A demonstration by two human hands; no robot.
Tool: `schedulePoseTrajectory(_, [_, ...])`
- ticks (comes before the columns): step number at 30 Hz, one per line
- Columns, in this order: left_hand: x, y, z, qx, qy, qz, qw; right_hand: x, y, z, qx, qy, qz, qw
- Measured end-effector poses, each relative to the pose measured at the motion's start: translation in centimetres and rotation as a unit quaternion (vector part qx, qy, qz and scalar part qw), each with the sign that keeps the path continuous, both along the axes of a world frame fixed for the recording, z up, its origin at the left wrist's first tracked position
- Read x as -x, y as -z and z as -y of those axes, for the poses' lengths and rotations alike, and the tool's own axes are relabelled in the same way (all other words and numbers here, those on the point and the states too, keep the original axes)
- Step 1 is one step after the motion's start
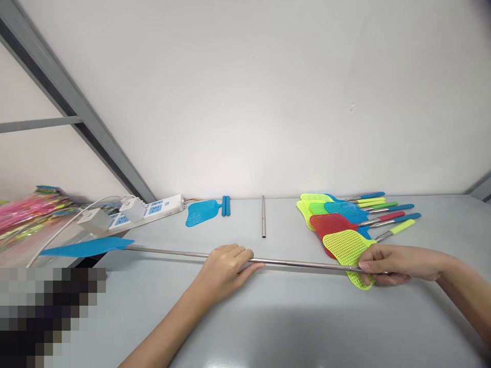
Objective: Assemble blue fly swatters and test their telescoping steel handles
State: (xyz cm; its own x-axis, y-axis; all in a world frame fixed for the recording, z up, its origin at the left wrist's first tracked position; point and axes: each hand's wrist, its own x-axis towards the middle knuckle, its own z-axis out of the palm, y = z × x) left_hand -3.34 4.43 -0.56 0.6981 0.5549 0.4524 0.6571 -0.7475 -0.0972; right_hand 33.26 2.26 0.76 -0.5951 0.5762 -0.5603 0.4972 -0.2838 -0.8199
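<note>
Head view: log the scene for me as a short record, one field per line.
Left hand: closed around the middle stretch of the long metal rod
Right hand: grips the rod near its right end
Rod's left end: blue swatter head
Back centre: loose metal tube, apart from the rod
Left of tube: loose blue mesh head beside two blue grips
Right side: overlapping red, blue, green and yellow swatters
Far left: white power strip with plugs in it
Unclear: whether right hand touches the front yellow swatter

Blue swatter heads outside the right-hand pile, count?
2: the near head on the held rod, the far head left of the blue grips. The blurred bundle at left may hide more.
</note>
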Motion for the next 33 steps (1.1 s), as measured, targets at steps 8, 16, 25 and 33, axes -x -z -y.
schedulePoseTrajectory(8, [0.3, -0.5, -0.2, 0.063, -0.006, -0.015, 0.998, -0.4, 0.3, -0.2, -0.005, 0.008, -0.026, 1.000])
schedulePoseTrajectory(16, [-0.9, -2.5, 0.1, 0.214, -0.104, -0.002, 0.971, -1.0, 0.5, -0.3, -0.004, 0.012, -0.035, 0.999])
schedulePoseTrajectory(25, [-0.8, -4.6, -7.3, 0.223, -0.343, -0.065, 0.910, -1.5, 1.2, -0.5, -0.014, 0.044, -0.039, 0.998])
schedulePoseTrajectory(33, [-1.1, -2.8, -12.5, 0.281, -0.394, -0.114, 0.867, -1.5, 1.5, -0.8, -0.014, 0.028, -0.064, 0.997])
